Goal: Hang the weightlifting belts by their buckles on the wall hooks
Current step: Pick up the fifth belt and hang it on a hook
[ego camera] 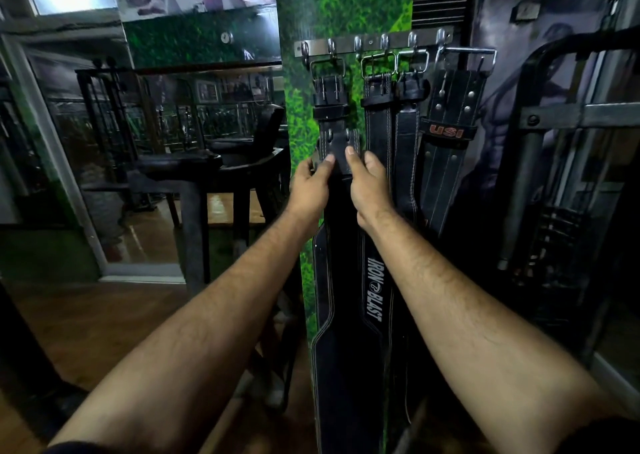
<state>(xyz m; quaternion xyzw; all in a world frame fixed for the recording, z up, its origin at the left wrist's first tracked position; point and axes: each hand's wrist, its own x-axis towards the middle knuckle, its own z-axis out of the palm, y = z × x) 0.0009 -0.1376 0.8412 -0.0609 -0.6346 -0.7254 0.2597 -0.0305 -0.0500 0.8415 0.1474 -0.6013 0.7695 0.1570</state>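
Dim gym, green wall panel (346,6) centre frame. Hook rail (372,45) upper centre carries four belts; the leftmost belt (334,134) hangs by its buckle (327,67). Left hand (311,185) and right hand (369,179) pinch its strap edges. Best to smooth it straight and check the buckle seats fully.

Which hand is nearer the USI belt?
Right. The right hand holds the leftmost belt, two belts left of the USI belt; the left hand sits farther left.
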